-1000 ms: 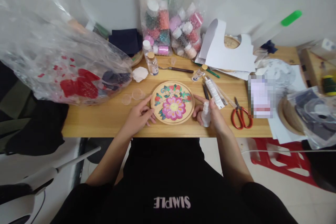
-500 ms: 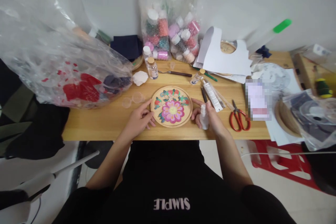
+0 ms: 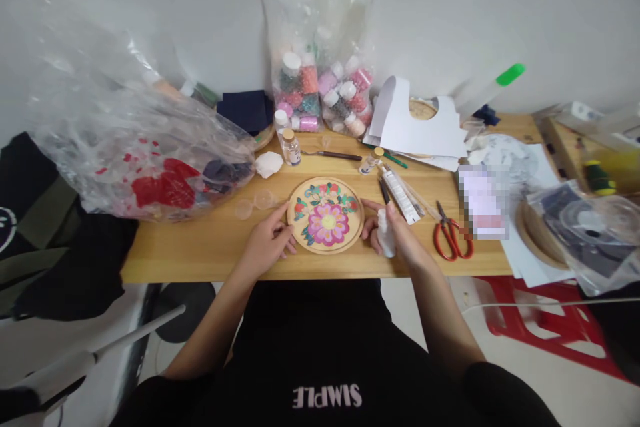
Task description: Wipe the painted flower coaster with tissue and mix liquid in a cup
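Both of my hands are resting near the front edge of the long pale wooden table (image 3: 200,250), one on either side of the round wooden disc painted with a pink flower and green leaves (image 3: 326,215). My right hand (image 3: 403,243) is hiding part of the small white plastic bottle (image 3: 385,232), with its fingers curling closed around it just right of the disc. My left hand (image 3: 267,245) is lying with fingers loosely spread and fingertips touching the disc's left rim. Further right, the red-handled metal scissors (image 3: 453,240) are lying flat. Left of the disc, the big crinkled clear plastic bag (image 3: 140,147) is blurring the red and dark things inside it. Behind the disc, the clear bag of small bead jars (image 3: 323,90) is leaning against the plain white wall (image 3: 200,7).
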The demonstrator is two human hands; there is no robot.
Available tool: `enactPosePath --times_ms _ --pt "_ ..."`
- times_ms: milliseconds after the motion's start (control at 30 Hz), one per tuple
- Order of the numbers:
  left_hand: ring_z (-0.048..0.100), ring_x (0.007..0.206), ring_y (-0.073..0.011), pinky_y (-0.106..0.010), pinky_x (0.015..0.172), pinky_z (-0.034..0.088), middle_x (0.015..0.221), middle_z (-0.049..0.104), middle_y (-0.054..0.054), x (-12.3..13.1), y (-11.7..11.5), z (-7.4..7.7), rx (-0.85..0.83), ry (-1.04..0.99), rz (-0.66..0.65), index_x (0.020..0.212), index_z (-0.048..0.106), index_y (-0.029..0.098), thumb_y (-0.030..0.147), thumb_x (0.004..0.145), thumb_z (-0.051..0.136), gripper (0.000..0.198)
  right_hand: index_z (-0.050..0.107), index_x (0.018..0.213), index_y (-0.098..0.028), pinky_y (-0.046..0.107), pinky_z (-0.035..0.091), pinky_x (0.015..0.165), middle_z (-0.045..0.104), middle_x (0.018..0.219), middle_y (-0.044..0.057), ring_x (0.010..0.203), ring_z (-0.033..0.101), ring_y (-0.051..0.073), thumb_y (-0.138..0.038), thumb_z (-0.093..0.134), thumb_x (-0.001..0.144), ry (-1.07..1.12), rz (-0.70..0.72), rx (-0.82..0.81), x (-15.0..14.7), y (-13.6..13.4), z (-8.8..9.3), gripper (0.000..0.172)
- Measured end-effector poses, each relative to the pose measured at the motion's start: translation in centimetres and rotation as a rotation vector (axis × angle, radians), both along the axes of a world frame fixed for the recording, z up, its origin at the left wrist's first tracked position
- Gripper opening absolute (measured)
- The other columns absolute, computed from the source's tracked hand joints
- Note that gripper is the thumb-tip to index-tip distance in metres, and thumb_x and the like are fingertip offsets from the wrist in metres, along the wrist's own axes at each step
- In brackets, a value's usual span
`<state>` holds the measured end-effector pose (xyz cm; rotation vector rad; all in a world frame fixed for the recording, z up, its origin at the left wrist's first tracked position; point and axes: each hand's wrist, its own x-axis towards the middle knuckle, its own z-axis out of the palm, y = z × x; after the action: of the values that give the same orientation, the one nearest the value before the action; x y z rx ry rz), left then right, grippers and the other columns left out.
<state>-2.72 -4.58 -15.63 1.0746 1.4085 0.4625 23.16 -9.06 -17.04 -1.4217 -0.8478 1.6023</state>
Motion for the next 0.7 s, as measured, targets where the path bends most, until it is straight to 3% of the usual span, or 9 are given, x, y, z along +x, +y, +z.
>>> enactPosePath --times_ms 200,400,700 --pt "0.065 0.047 -0.0132 -0.018 0.039 0.046 0.06 0.062 0.005 -0.3 -0.1 -0.3 0.034 -0.031 -0.02 0.15 0.04 0.019 0.014 0.087 0.058 0.066 0.056 0.133 -0.013 0.024 0.028 0.034 0.064 0.062 0.0 0.034 0.044 0.01 -0.083 0.048 0.078 0.013 -0.002 0.004 0.0 0.0 -0.1 0.09" --pt "0.061 0.042 -0.0106 -0.016 0.038 0.044 0.057 0.059 0.007 0.1 0.0 0.0 0.008 0.004 0.005 0.149 0.041 0.015 0.01 0.087 0.056 0.064 0.055 0.132 -0.014 0.024 0.028 0.035 0.064 0.063 -0.001 0.034 0.043 0.01 -0.083 0.047 0.079 0.033 -0.018 0.024 -0.2 -0.3 0.1 0.087" --pt "0.058 0.039 -0.0099 -0.018 0.039 0.045 0.056 0.058 0.008 -0.3 -0.2 -0.1 0.019 -0.059 0.016 0.145 0.042 0.013 0.019 0.086 0.061 0.062 0.06 0.124 -0.014 0.026 0.028 0.038 0.058 0.053 -0.001 0.034 0.04 0.012 -0.094 0.03 0.072 0.108 -0.059 0.082 -0.3 -0.6 1.5 0.1"
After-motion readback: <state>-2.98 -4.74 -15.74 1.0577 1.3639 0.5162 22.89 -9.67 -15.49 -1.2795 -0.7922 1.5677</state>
